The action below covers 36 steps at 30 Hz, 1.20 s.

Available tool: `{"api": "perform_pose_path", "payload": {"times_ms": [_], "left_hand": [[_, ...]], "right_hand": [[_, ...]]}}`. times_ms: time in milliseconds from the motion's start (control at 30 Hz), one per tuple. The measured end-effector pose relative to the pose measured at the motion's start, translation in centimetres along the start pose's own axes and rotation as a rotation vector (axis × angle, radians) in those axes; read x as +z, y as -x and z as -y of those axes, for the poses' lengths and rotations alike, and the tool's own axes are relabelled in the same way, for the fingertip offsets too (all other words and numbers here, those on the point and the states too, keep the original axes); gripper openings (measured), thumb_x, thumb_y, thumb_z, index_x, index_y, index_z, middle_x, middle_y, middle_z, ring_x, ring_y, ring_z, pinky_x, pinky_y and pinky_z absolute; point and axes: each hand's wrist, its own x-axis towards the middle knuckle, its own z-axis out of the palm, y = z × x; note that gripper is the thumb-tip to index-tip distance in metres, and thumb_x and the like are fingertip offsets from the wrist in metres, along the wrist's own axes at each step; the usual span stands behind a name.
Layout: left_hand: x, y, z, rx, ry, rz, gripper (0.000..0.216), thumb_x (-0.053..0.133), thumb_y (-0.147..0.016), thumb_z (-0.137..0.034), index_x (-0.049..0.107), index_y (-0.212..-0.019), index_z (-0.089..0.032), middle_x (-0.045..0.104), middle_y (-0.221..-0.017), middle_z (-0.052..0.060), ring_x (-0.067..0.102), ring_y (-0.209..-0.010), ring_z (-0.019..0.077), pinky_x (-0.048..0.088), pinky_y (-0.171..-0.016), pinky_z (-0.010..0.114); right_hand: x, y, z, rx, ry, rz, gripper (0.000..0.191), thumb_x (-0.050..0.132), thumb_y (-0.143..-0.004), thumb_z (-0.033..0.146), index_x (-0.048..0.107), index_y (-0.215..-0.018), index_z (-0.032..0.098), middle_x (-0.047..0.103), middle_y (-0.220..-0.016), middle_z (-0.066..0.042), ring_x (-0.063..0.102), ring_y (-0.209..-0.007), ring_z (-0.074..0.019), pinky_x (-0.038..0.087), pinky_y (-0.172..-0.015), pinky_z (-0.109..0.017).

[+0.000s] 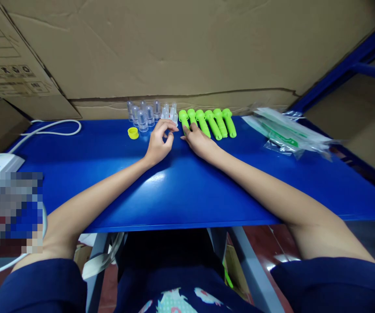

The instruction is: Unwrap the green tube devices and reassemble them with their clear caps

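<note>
My left hand [160,141] is just above the blue table, its fingers loosely curved and a gap showing beside the thumb. I see nothing held in it. Just behind its fingertips stand small clear pointed pieces [165,111]. My right hand [201,141] has its fingers closed around the lower end of the leftmost bright green flashlight-shaped piece [183,116]. Several more such green pieces [218,124] lie in a row to its right. Clear domed plastic tubes [142,121] stand in a group left of my hands, with a yellow ring-shaped cap [133,133] in front.
Clear plastic bags with green print [282,132] lie at the right of the blue table [161,200]. A white power strip [1,163] and a cable [73,132] are at the left. Cardboard [174,48] walls off the back; a blue metal frame [340,71] rises at right.
</note>
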Motion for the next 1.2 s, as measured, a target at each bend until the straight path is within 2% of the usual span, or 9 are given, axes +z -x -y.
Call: {"api": "perform_pose_path", "payload": {"times_ms": [100,200,267,433,567,700,867,1033,1200], "left_hand": [[0.0,0.1,-0.1,-0.012,-0.026,0.009,0.023,0.053,-0.084,-0.002,0.067,-0.093,-0.017,0.068,-0.11,0.01,0.067,-0.102,0.0183,0.052,-0.074,0.027],[-0.3,-0.2,0.2,-0.019,-0.073,0.021,0.024,0.054,-0.084,-0.003,0.066,-0.097,-0.019,0.067,-0.113,0.011,0.066,-0.103,0.0204,0.054,-0.082,0.032],[-0.9,-0.7,0.8,-0.018,-0.116,0.046,0.023,0.056,-0.084,-0.006,0.064,-0.1,-0.02,0.066,-0.114,0.011,0.066,-0.102,0.0215,0.055,-0.089,0.036],[-3.9,-2.9,2.4,-0.063,-0.27,0.114,0.013,0.065,-0.088,-0.024,0.062,-0.101,-0.022,0.066,-0.109,0.011,0.065,-0.101,0.025,0.052,-0.1,0.044],[-7.1,-4.4,2.4,-0.195,-0.459,0.213,0.02,0.067,-0.089,-0.038,0.062,-0.097,-0.02,0.067,-0.105,0.013,0.064,-0.117,0.0335,0.045,-0.109,0.049],[-9.6,-5.7,1.8,-0.42,-0.747,0.394,0.03,0.065,-0.087,-0.046,0.062,-0.074,-0.018,0.068,-0.091,0.015,0.063,-0.122,0.043,0.045,-0.108,0.057],[-11.1,-6.9,1.0,-0.558,-1.009,0.58,0.036,0.071,-0.082,-0.051,0.067,-0.075,-0.016,0.07,-0.093,0.016,0.067,-0.115,0.0461,0.049,-0.103,0.06],[-11.8,-7.2,0.9,-0.601,-1.128,0.628,0.042,0.071,-0.081,-0.058,0.07,-0.081,-0.016,0.071,-0.092,0.016,0.068,-0.111,0.0442,0.052,-0.098,0.056],[-12.1,-7.2,1.5,-0.572,-1.101,0.62,0.047,0.073,-0.077,-0.065,0.07,-0.078,-0.017,0.072,-0.09,0.015,0.067,-0.111,0.0418,0.051,-0.101,0.056]], "right_hand": [[-0.4,0.1,-0.3,0.006,0.027,-0.018,0.052,0.039,-0.108,0.026,0.046,-0.155,0.004,0.051,-0.141,-0.028,0.058,-0.127,-0.0354,0.052,-0.099,-0.042],[-0.5,0.0,-1.2,0.01,0.042,-0.15,0.052,0.03,-0.11,0.032,0.054,-0.151,0.01,0.052,-0.144,-0.026,0.055,-0.127,-0.039,0.053,-0.093,-0.047],[-0.4,-0.3,-1.9,0.049,0.047,-0.243,0.054,0.027,-0.109,0.034,0.06,-0.145,0.009,0.055,-0.139,-0.027,0.056,-0.123,-0.0404,0.052,-0.09,-0.049],[0.5,-1.0,-3.2,0.086,0.057,-0.285,0.047,0.036,-0.1,0.024,0.068,-0.131,0.006,0.064,-0.125,-0.027,0.059,-0.113,-0.0407,0.05,-0.087,-0.051],[0.8,-1.2,-3.2,0.08,0.076,-0.27,0.046,0.038,-0.1,0.024,0.067,-0.129,0.005,0.067,-0.123,-0.027,0.059,-0.117,-0.0409,0.047,-0.095,-0.053],[1.1,-1.4,-3.1,0.102,0.09,-0.248,0.048,0.043,-0.101,0.03,0.061,-0.135,0.001,0.066,-0.126,-0.029,0.057,-0.123,-0.0431,0.043,-0.1,-0.054],[1.4,-1.5,-3.1,0.112,0.045,-0.28,0.047,0.046,-0.097,0.027,0.058,-0.133,-0.001,0.071,-0.118,-0.029,0.062,-0.115,-0.0421,0.043,-0.098,-0.053],[0.2,-1.1,-2.5,0.193,0.008,-0.327,0.048,0.032,-0.101,0.028,0.056,-0.134,0.001,0.07,-0.118,-0.029,0.065,-0.109,-0.0406,0.04,-0.1,-0.055],[-1.5,-0.4,-2.2,0.203,0.067,-0.433,0.054,0.019,-0.107,0.032,0.053,-0.141,0.007,0.067,-0.124,-0.026,0.064,-0.111,-0.0393,0.033,-0.102,-0.058]]}}
